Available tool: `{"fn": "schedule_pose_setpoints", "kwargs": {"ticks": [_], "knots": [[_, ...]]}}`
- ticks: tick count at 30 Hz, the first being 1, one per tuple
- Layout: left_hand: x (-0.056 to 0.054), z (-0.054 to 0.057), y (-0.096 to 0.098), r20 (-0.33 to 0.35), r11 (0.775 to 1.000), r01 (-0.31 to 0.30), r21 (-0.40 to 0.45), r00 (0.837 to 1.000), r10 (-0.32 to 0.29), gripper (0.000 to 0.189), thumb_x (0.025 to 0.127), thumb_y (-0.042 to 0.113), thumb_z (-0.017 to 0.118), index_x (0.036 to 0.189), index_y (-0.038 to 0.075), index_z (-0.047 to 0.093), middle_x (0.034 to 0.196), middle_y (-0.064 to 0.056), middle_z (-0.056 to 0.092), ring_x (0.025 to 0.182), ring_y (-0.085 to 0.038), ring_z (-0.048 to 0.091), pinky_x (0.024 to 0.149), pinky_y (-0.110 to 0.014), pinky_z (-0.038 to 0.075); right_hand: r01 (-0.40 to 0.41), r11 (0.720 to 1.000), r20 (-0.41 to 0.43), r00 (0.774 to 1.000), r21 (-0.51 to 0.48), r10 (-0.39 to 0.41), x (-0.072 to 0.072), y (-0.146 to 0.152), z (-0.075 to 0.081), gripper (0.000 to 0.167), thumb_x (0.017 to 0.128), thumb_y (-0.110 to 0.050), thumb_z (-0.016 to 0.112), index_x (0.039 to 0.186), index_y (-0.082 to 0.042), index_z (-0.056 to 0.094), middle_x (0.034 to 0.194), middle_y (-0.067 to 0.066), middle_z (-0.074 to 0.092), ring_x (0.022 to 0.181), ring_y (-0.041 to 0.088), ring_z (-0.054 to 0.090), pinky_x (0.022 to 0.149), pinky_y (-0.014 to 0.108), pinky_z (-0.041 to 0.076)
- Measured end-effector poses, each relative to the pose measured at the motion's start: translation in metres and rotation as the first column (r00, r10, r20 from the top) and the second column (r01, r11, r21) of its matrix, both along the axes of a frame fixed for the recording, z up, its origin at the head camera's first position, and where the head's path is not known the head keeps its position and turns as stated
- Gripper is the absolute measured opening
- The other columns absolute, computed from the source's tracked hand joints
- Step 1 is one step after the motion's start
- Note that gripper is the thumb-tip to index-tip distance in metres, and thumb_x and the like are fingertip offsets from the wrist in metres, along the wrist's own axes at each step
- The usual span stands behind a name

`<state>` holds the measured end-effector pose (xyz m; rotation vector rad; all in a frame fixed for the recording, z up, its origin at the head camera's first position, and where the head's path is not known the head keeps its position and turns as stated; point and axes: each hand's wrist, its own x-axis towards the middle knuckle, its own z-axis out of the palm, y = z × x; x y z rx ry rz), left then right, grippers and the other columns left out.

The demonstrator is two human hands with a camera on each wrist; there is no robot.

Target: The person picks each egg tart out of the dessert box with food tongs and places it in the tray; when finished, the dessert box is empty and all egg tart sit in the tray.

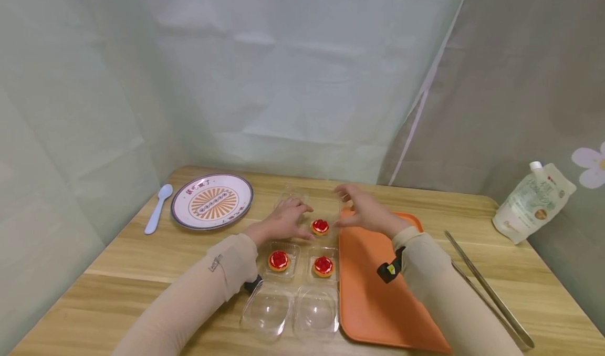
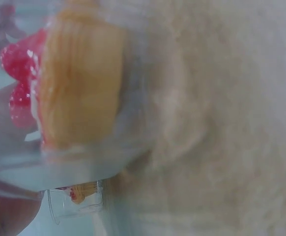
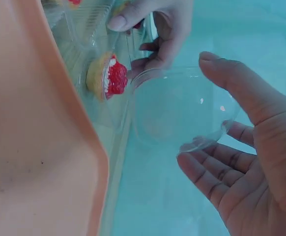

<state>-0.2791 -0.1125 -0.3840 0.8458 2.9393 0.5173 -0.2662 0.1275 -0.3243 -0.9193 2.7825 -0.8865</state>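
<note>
Well, rear tart: I see it just right of centre in the lower half of the head view, sitting in a clear container and framed by the two hands.
Tart's look: golden, round shell, a white creamy band, then glossy, lumpy red topping; my right wrist feed shows it side-on in its upper left.
Right hand: its fingers hold a clear lid by the edges, thumb at the upper rim, fingertips at the lower one, mid-frame on the right wrist feed.
Left hand: curved fingers and thumb beside the rear tart; I cannot tell whether they grip anything.
Front tarts: left one and right one, lower centre, red-topped alike, each in a clear compartment.
Front lids: two clear domes, side by side at bottom centre.
Orange tray: lower right of centre, partly under the right forearm.
Tabletop edges: I have a patterned plate and pale spoon at left, metal tongs lower right, a pouch far right.
</note>
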Motion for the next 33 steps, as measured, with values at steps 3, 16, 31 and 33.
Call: {"fn": "schedule_pose_setpoints", "kwargs": {"ticks": [3,16,31,33], "knots": [[0.0,0.001,0.0,0.001,1.0,-0.001,-0.002,1.0,0.001,0.072,0.073,0.05,0.079,0.131,0.013,0.056,0.132,-0.009,0.054,0.133,-0.029,0.039,0.12,-0.051,0.018,0.01,0.998,0.028,1.0,-0.065,-0.008,-0.001,0.004,-0.002,0.081,0.079,-0.022,0.078,0.144,-0.004,0.033,0.137,0.017,0.048,0.123,0.033,0.051,0.098,0.049,0.049],[0.0,-0.001,0.001,-0.008,1.0,-0.002,-0.012,1.0,0.002,0.074,0.074,0.05,0.078,0.132,0.013,0.055,0.134,-0.011,0.053,0.133,-0.031,0.04,0.118,-0.049,0.023,0.044,0.983,0.118,0.993,-0.177,-0.023,-0.015,0.008,-0.01,0.076,0.082,-0.013,0.075,0.145,-0.004,0.032,0.144,0.018,0.042,0.128,0.036,0.049,0.107,0.049,0.044],[0.002,0.001,0.0,-0.001,1.0,-0.001,-0.005,1.0,0.001,0.073,0.074,0.049,0.078,0.133,0.013,0.054,0.134,-0.011,0.053,0.132,-0.03,0.04,0.116,-0.048,0.026,0.156,0.966,0.161,0.979,-0.208,-0.123,-0.039,0.006,-0.025,0.072,0.084,-0.023,0.074,0.141,-0.002,0.036,0.143,0.02,0.046,0.118,0.036,0.053,0.096,0.049,0.049],[0.003,0.001,0.0,0.0,1.0,-0.001,-0.005,1.0,0.001,0.073,0.074,0.049,0.078,0.132,0.013,0.055,0.133,-0.011,0.053,0.132,-0.03,0.04,0.115,-0.048,0.027,0.174,0.958,0.19,0.973,-0.228,-0.132,-0.042,0.005,-0.029,0.071,0.084,-0.021,0.073,0.141,0.0,0.036,0.142,0.022,0.046,0.118,0.038,0.053,0.096,0.049,0.05]]}}
